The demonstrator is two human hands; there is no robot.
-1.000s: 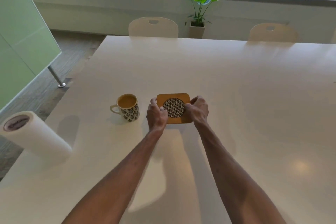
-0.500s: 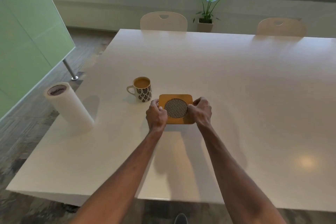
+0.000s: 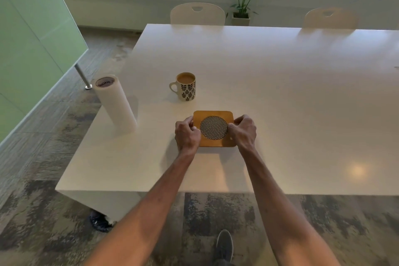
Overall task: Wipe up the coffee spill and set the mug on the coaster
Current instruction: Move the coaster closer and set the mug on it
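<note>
The left hand point(image 3: 187, 136) and right hand point(image 3: 244, 133) pinch opposite edges of the coaster point(image 3: 213, 128), low over the table point(image 3: 280, 93); I cannot tell if it touches. It should be set flat near the mug point(image 3: 186, 86) and both sides released evenly so it does not skid. The coaster is a rounded wooden square with 1 round woven inset. The mug, nearly full, stands just beyond it to the left.

Bare forearms run down to the bare left hand point(image 3: 187, 135) and right hand point(image 3: 244, 133). Low in view, one foot wears a grey shoe point(image 3: 224, 245) with a rounded toe.
</note>
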